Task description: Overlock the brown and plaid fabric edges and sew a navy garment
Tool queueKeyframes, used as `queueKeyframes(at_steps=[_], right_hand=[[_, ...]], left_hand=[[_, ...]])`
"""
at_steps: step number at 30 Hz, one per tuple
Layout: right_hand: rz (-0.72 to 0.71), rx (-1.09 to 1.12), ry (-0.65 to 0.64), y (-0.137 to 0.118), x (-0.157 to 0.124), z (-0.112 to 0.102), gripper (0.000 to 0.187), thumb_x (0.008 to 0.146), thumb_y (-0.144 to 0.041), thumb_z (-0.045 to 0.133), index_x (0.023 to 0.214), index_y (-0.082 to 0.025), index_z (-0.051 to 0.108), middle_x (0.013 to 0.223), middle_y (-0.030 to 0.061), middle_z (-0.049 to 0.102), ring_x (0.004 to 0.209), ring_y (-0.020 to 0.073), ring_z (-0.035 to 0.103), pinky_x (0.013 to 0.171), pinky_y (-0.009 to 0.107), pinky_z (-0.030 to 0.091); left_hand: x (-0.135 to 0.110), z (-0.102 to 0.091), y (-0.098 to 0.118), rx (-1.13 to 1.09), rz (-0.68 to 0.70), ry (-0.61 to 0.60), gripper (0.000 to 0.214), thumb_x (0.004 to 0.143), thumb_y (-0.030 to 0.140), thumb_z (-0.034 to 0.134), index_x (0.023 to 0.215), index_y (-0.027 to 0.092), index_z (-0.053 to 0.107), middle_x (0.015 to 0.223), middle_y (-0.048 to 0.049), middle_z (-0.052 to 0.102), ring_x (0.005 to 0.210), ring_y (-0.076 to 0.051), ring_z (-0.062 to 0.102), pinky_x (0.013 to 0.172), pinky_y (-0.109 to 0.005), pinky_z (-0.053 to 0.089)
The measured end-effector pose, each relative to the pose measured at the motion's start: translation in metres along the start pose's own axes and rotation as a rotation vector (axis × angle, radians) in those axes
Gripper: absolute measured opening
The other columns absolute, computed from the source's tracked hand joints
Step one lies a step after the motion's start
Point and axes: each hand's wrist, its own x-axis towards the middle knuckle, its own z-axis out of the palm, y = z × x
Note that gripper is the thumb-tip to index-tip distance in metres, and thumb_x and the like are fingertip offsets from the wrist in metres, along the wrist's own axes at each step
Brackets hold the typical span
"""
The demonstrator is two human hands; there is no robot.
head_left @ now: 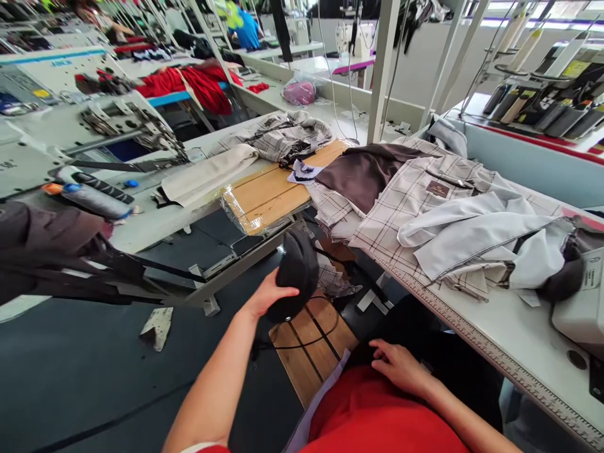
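My left hand [267,296] is closed around a black rounded fabric pad [296,272], holding it up over the wooden bench [309,352] I sit on. A thin black cord runs across the bench slats below it. My right hand [400,367] rests in my lap with its fingers spread on dark cloth next to my red shirt [372,415]; it holds nothing. Beside my right hand, on the white work table [509,327], lies a pile of checked jacket pieces [415,195] with brown lining [363,173] and pale grey lining [476,233].
A ruler strip runs along the table's near edge [472,340]. A plastic-wrapped wooden board [271,192] and more checked cloth [287,135] lie ahead. Sewing machines stand at the left [70,107] and far right [582,302]. Thread cones [542,107] fill the back right. A person in blue [245,28] works far off.
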Motion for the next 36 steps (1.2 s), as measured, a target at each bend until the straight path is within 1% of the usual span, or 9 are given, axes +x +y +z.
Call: queueKeyframes(at_steps=[5, 9, 12, 16, 20, 24, 28, 33, 36], right_hand=[[0.038, 0.170, 0.086, 0.036, -0.002, 0.011, 0.035, 0.084, -0.035, 0.045, 0.111, -0.017, 0.060, 0.097, 0.0050, 0.066, 0.092, 0.0184, 0.061, 0.085, 0.029, 0.044], [0.060, 0.142, 0.117, 0.041, 0.005, 0.016, 0.035, 0.083, -0.036, 0.044, 0.106, -0.017, 0.061, 0.088, 0.0042, 0.066, 0.083, 0.0187, 0.062, 0.079, 0.030, 0.044], [0.063, 0.102, 0.128, 0.037, 0.004, 0.020, 0.035, 0.083, -0.037, 0.042, 0.105, -0.017, 0.061, 0.086, 0.0040, 0.066, 0.082, 0.0192, 0.062, 0.078, 0.030, 0.043], [0.062, 0.133, 0.162, 0.044, -0.009, 0.024, 0.037, 0.083, -0.040, 0.042, 0.107, -0.018, 0.060, 0.093, 0.0045, 0.065, 0.088, 0.0193, 0.061, 0.082, 0.030, 0.042], [0.124, 0.185, 0.193, 0.060, -0.024, 0.025, 0.039, 0.081, -0.042, 0.044, 0.108, -0.018, 0.061, 0.093, 0.0045, 0.065, 0.090, 0.0200, 0.061, 0.083, 0.030, 0.043], [0.159, 0.245, 0.242, 0.068, -0.031, 0.024, 0.039, 0.081, -0.043, 0.044, 0.106, -0.018, 0.061, 0.089, 0.0044, 0.066, 0.088, 0.0210, 0.061, 0.083, 0.031, 0.044], [0.164, 0.324, 0.242, 0.070, -0.030, 0.023, 0.041, 0.082, -0.045, 0.042, 0.106, -0.017, 0.060, 0.088, 0.0044, 0.066, 0.086, 0.0204, 0.062, 0.081, 0.031, 0.045], [0.153, 0.369, 0.245, 0.071, -0.029, 0.021, 0.037, 0.082, -0.043, 0.043, 0.103, -0.018, 0.060, 0.084, 0.0041, 0.066, 0.083, 0.0203, 0.062, 0.077, 0.031, 0.046], [0.167, 0.374, 0.237, 0.074, -0.026, 0.020, 0.036, 0.082, -0.043, 0.043, 0.100, -0.017, 0.061, 0.080, 0.0039, 0.065, 0.079, 0.0205, 0.062, 0.074, 0.031, 0.045]], left_hand=[[-0.063, -0.107, 0.009, 0.559, -0.027, 0.184, 0.090, 0.052, 0.043, 0.079, 0.132, 0.018, 0.044, 0.129, -0.0094, 0.056, 0.121, -0.033, 0.049, 0.107, -0.050, 0.034], [-0.108, -0.133, -0.001, 0.653, -0.095, 0.190, 0.087, 0.058, 0.043, 0.076, 0.135, 0.019, 0.041, 0.133, -0.0080, 0.053, 0.120, -0.031, 0.051, 0.105, -0.045, 0.037], [-0.113, -0.091, -0.043, 0.514, -0.171, 0.026, 0.087, 0.058, 0.037, 0.074, 0.135, 0.015, 0.039, 0.132, -0.0087, 0.054, 0.118, -0.028, 0.053, 0.103, -0.039, 0.040], [-0.092, 0.006, -0.116, 0.540, -0.261, -0.224, 0.079, 0.055, 0.031, 0.071, 0.128, 0.013, 0.048, 0.124, -0.0086, 0.060, 0.113, -0.026, 0.056, 0.100, -0.036, 0.042], [-0.070, 0.076, -0.155, 0.631, -0.264, -0.359, 0.086, 0.044, 0.032, 0.078, 0.126, 0.022, 0.052, 0.126, -0.0056, 0.059, 0.118, -0.029, 0.052, 0.102, -0.036, 0.039], [-0.060, 0.103, -0.165, 0.792, -0.320, -0.398, 0.096, 0.039, 0.034, 0.080, 0.128, 0.023, 0.049, 0.129, -0.0095, 0.055, 0.123, -0.035, 0.046, 0.106, -0.045, 0.032], [-0.066, 0.116, -0.172, 0.930, -0.328, -0.340, 0.112, 0.044, 0.037, 0.077, 0.143, 0.020, 0.028, 0.144, -0.0171, 0.034, 0.136, -0.041, 0.022, 0.110, -0.056, 0.010], [-0.084, 0.132, -0.176, 0.960, -0.327, -0.363, 0.091, 0.068, 0.043, 0.059, 0.147, 0.021, 0.018, 0.146, -0.0145, 0.032, 0.136, -0.032, 0.027, 0.108, -0.051, 0.021], [-0.086, 0.139, -0.171, 1.010, -0.337, -0.365, 0.090, 0.069, 0.040, 0.058, 0.147, 0.020, 0.017, 0.147, -0.0138, 0.032, 0.135, -0.031, 0.029, 0.108, -0.050, 0.023]])
